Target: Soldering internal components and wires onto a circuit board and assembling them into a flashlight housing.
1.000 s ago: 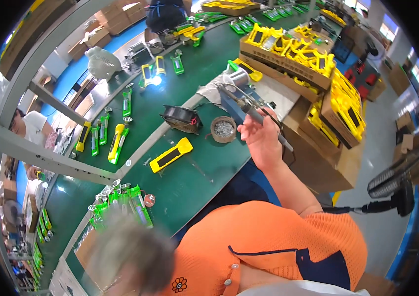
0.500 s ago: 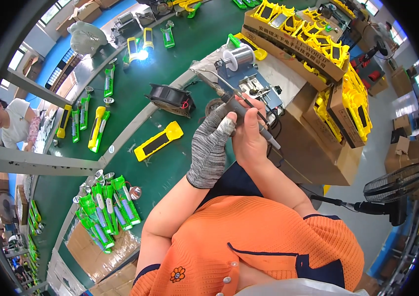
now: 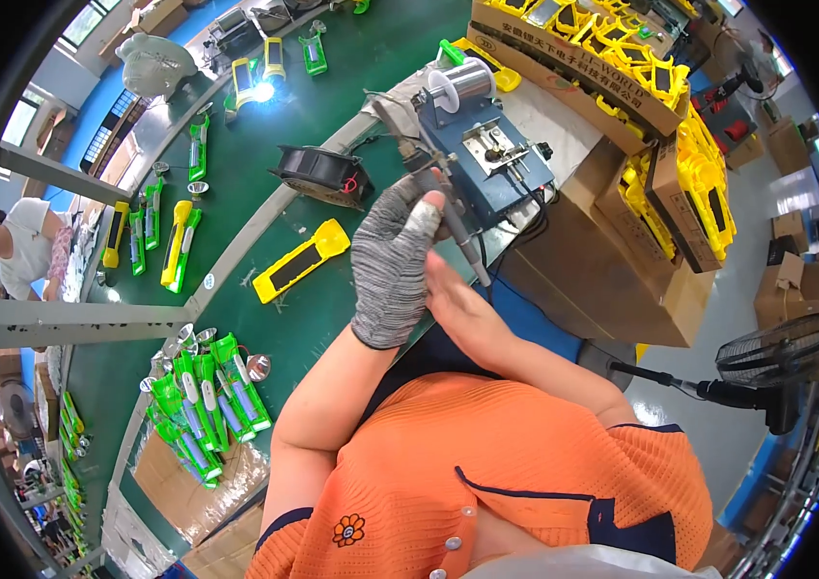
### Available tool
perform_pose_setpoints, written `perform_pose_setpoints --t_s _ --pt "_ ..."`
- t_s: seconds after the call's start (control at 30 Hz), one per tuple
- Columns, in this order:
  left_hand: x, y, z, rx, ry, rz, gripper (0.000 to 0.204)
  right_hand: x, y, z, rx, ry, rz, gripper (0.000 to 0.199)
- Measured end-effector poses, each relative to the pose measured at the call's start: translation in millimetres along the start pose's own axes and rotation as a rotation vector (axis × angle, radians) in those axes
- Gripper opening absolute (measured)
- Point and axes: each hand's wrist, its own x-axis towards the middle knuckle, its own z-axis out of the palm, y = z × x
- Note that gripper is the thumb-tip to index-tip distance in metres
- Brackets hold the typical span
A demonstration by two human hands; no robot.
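The green table (image 3: 332, 289) carries a blue soldering station (image 3: 486, 159) near its right edge. Just below the station, the gloved left hand (image 3: 392, 265) has its grip clenched around a soldering iron (image 3: 456, 224). The bare right hand (image 3: 462, 309) lies beside it, grip released, fingers flat.

Soldering station (image 3: 486, 159) behind the hands — fan (image 3: 320, 176) left of it.
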Motion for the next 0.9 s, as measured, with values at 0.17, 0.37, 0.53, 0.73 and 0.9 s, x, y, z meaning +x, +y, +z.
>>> perform_pose_setpoints --t_s 0.17,0.37,0.53,0.73,0.9 --pt "-16.1 -1.2 -21.6 0.0 -0.007 -0.041 0.034 -42.0 -90.8 -28.5 -0.415 -0.57 0.08 0.024" --pt "-28.8 -17.9 -20.2 0.094 -0.04 -0.067 0.033 -1.7 -110.8 -35.0 -0.66 0.2 -0.298 0.02" --pt "-39.1 -21.1 -13.6 0.133 -0.056 -0.134 0.03 18.1 -106.7 -36.7 -0.879 0.195 -0.324 0.02" --pt "-37.1 -25.2 -16.4 0.132 -0.058 -0.15 0.03 21.3 -98.9 -38.5 -0.679 0.181 -0.264 0.019" --pt "-35.2 -26.2 -15.2 0.108 -0.053 -0.189 0.031 23.4 -96.4 -41.4 -0.646 0.193 -0.258 0.017"
